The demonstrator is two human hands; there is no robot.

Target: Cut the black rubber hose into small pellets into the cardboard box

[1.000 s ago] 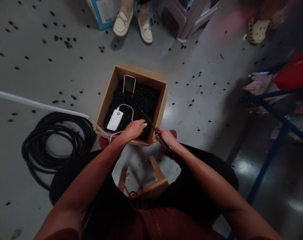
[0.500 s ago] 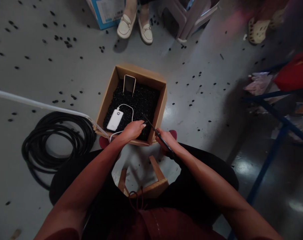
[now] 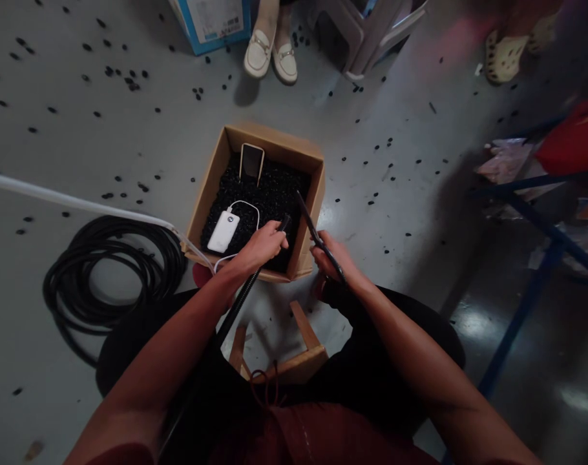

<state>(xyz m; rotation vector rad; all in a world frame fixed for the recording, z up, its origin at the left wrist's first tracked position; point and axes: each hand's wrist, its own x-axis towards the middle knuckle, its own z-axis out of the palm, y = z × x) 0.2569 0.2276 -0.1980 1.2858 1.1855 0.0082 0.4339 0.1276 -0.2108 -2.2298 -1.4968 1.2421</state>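
My left hand (image 3: 267,243) is closed around a black ribbed hose (image 3: 240,300) near its end, which pokes out past my fingers over the box. The rest of the hose runs back under my left forearm toward my lap. In my right hand (image 3: 333,255) is a long dark bladed tool (image 3: 307,214), its tip pointing up and left over the box's right side; its exact kind is unclear. Below both hands stands an open cardboard box (image 3: 273,139) filled with small black pieces (image 3: 279,187). A white power bank (image 3: 223,231) with a white cable and a phone (image 3: 251,165) rest inside.
A coil of black hose (image 3: 112,278) lies on the floor at left, with a white pole (image 3: 81,203) crossing above it. Black bits litter the floor. Another person's white shoes (image 3: 259,55), a plastic stool (image 3: 355,39) and a blue metal frame (image 3: 526,284) surround the area.
My left hand has shifted slightly up and right, and the hose now shows along my forearm and beyond my fingers. The tool in my right hand has swung right, away from the left hand.
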